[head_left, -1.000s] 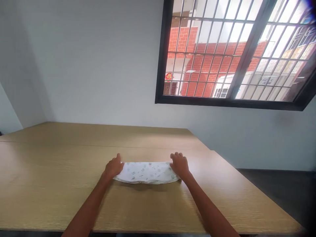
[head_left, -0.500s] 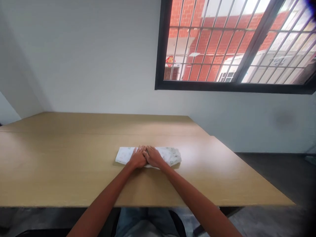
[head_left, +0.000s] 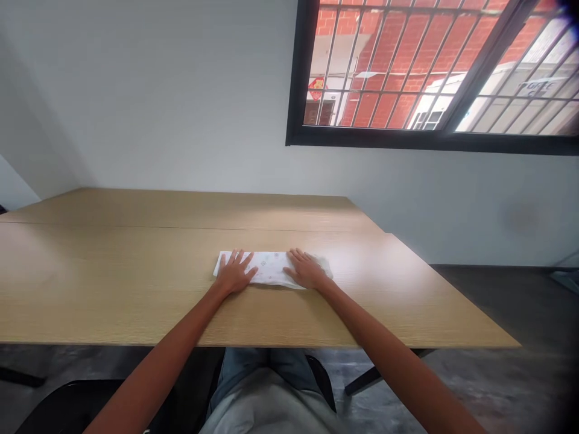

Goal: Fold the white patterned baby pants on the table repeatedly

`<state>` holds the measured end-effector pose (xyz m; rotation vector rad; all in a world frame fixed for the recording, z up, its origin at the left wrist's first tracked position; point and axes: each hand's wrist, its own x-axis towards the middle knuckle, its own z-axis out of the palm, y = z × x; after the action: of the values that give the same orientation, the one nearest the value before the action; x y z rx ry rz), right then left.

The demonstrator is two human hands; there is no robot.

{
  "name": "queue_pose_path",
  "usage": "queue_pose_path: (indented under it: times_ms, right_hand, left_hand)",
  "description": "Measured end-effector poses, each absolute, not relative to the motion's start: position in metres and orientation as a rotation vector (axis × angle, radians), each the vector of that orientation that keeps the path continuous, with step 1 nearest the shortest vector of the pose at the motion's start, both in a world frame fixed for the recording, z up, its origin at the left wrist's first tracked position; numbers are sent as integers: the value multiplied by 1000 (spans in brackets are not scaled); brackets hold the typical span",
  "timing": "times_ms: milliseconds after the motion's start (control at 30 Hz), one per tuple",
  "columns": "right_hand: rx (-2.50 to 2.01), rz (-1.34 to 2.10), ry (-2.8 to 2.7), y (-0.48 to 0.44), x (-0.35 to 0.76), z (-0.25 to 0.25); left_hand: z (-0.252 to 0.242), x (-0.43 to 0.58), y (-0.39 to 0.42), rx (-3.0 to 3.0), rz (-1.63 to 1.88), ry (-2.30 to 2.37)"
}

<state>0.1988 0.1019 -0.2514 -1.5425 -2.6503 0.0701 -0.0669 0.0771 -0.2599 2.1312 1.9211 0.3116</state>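
A white cloth [head_left: 270, 267] with small dark prints lies folded into a long narrow strip on the wooden table [head_left: 136, 283]. My left hand [head_left: 235, 274] rests flat on the strip's left part, fingers spread. My right hand [head_left: 306, 270] lies flat on its right part, fingers stretched out. Both palms press down on the fabric; neither hand grips anything.
The table runs far to the left and back to a white wall. Its right edge drops to a dark floor [head_left: 497, 289]. A barred window [head_left: 429, 66] sits high on the right. A dark chair [head_left: 58, 404] shows at the lower left, near my lap.
A second ago my hands held the strip's two ends. They met at its middle, and have now slid apart outward along the cloth. The view has tilted down.
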Motion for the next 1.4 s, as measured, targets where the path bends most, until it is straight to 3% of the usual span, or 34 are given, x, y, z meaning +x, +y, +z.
queue_pose_path:
  times_ms: [200, 433, 733, 1167, 1400]
  right_hand:
    - [-1499, 4, -2697, 90, 217, -244]
    - [-1749, -29, -2644, 81, 211, -235]
    - [-1171, 504, -2596, 74, 147, -239]
    - [-1669, -25, -2672, 64, 224, -241]
    - [-1685, 209, -2615, 63, 191, -224]
  left_hand:
    - [-260, -64, 68, 2089, 316, 1962]
    - [-253, -52, 62, 2019, 270, 2004]
    - [-251, 6, 60, 2289, 217, 1564]
    - [-263, -79, 43, 2094, 290, 2024]
    - [-232, -39, 52, 1957, 182, 1999]
